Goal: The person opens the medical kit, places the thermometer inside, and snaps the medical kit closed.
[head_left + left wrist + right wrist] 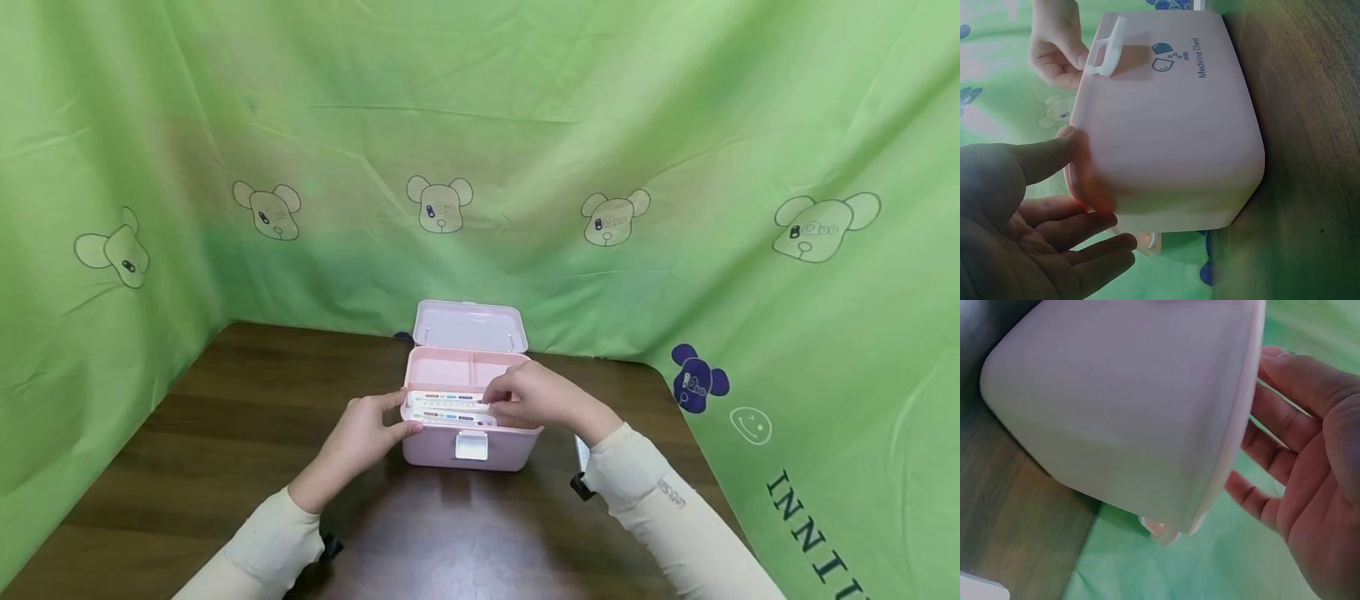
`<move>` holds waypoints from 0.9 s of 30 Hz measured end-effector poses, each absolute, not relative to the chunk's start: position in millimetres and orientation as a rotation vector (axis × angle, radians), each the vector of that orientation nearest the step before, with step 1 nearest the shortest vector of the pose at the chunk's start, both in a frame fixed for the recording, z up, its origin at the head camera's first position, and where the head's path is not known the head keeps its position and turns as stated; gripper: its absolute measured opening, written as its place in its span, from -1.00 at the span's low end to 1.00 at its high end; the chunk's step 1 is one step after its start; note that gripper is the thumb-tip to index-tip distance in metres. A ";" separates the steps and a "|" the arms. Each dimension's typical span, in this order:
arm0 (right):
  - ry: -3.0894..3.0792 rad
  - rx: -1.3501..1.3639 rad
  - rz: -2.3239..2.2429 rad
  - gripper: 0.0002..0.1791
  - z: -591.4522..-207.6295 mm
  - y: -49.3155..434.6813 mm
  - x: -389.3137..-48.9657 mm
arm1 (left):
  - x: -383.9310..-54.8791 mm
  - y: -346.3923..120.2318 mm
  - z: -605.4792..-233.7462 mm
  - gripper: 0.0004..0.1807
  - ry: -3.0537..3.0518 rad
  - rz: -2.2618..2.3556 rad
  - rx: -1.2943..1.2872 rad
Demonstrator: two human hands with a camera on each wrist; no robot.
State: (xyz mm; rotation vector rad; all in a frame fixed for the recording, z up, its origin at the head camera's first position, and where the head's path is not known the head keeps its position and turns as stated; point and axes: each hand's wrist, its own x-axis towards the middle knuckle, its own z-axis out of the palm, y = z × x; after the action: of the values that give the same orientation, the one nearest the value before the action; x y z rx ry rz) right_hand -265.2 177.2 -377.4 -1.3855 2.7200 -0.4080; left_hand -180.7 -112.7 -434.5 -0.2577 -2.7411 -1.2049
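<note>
A pink medicine chest (442,447) stands on the table with its lid (470,326) swung back. Two long white packets with coloured print lie across its front part; the rear packet (442,402) is a little higher than the front packet (442,417). My right hand (536,392) reaches over the right side, its fingertips pinching the rear packet's right end. In the right wrist view, the chest's rim hides those fingertips. My left hand (363,435) holds the chest's front left corner, thumb on the front rim and fingers at the left side.
A white clasp (471,446) hangs on the chest's front. Inside, a divider (472,368) splits the rear part. A white object (982,589) lies on the table right of the chest, partly hidden by my right sleeve. Green cloth (525,125) hangs around the brown table (262,400).
</note>
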 end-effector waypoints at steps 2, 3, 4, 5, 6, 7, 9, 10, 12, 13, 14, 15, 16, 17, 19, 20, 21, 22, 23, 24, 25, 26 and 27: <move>2.758 -1.332 -0.443 -0.90 -376.0 180.6 -261.8 | -180.6 -112.8 -434.6 -0.31 -2.743 -1.205 -0.260; 2.782 -1.303 -0.463 -0.90 -375.7 182.1 -259.6 | -180.6 -112.8 -434.7 -0.31 -2.744 -1.209 -0.260; 2.808 -1.277 -0.484 -0.90 -375.9 183.6 -257.5 | -180.5 -112.8 -434.8 -0.30 -2.744 -1.213 -0.258; 2.834 -1.250 -0.509 -0.90 -376.6 185.1 -255.4 | -180.6 -112.9 -435.0 -0.30 -2.744 -1.215 -0.257; 2.859 -1.229 -0.535 -0.89 -377.4 186.4 -253.3 | -180.6 -112.9 -435.2 -0.30 -2.745 -1.216 -0.256; 2.887 -1.208 -0.562 -0.89 -378.5 187.9 -251.3 | -180.6 -112.8 -435.1 -0.30 -2.745 -1.214 -0.255; 2.950 -1.169 -0.611 -0.89 -381.0 190.8 -246.8 | -180.8 -112.8 -435.3 -0.29 -2.744 -1.208 -0.253; 2.985 -1.152 -0.631 -0.89 -382.2 192.4 -244.4 | -180.8 -112.8 -435.3 -0.29 -2.745 -1.211 -0.249; 3.053 -1.128 -0.675 -0.90 -384.0 195.9 -239.6 | -180.5 -113.1 -435.1 -0.28 -2.750 -1.222 -0.238; 3.086 -1.117 -0.697 -0.91 -384.9 198.2 -236.9 | -180.5 -113.0 -435.2 -0.28 -2.753 -1.229 -0.231; 3.120 -1.112 -0.713 -0.91 -385.9 200.8 -234.5 | -180.3 -112.9 -435.1 -0.28 -2.756 -1.239 -0.222; 3.150 -1.105 -0.733 -0.92 -386.4 203.3 -231.8 | -180.0 -112.8 -435.0 -0.28 -2.759 -1.251 -0.214; 3.177 -1.101 -0.753 -0.92 -387.3 206.0 -229.4 | -179.8 -112.8 -435.0 -0.27 -2.762 -1.261 -0.206; 3.197 -1.094 -0.780 -0.93 -388.2 209.1 -227.1 | -179.6 -112.8 -435.0 -0.27 -2.766 -1.266 -0.200; 3.231 -1.064 -0.827 -0.93 -390.5 215.8 -222.0 | -179.4 -112.6 -434.9 -0.27 -2.772 -1.274 -0.198; 3.246 -1.051 -0.844 -0.93 -391.9 219.2 -219.6 | -179.4 -112.5 -434.9 -0.27 -2.774 -1.272 -0.200; 3.255 -1.038 -0.865 -0.92 -393.1 222.5 -217.1 | -179.4 -112.4 -434.9 -0.27 -2.778 -1.265 -0.202; 3.261 -1.028 -0.885 -0.92 -394.5 225.7 -214.8 | -179.4 -112.3 -434.8 -0.26 -2.779 -1.259 -0.204; 3.264 -1.020 -0.904 -0.91 -395.6 229.0 -212.4 | -179.3 -112.3 -434.8 -0.26 -2.780 -1.250 -0.204; 3.271 -1.011 -0.915 -0.91 -396.7 232.0 -210.2 | -179.2 -112.2 -434.7 -0.26 -2.779 -1.240 -0.207; 3.281 -1.008 -0.922 -0.91 -398.1 235.0 -208.3 | -179.2 -112.2 -434.9 -0.26 -2.778 -1.226 -0.210; 3.291 -1.000 -0.931 -0.91 -399.5 237.9 -206.6 | -179.2 -112.1 -435.3 -0.26 -2.776 -1.219 -0.212; 3.300 -0.988 -0.944 -0.91 -400.8 240.8 -204.9 | -178.9 -112.0 -435.6 -0.26 -2.774 -1.217 -0.211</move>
State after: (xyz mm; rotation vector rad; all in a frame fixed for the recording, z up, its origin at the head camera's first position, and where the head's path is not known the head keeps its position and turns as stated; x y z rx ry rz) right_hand -204.9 240.8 -400.8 -0.9881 3.3001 -0.9443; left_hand -178.9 -112.0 -435.6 -0.2108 -2.7743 -1.2170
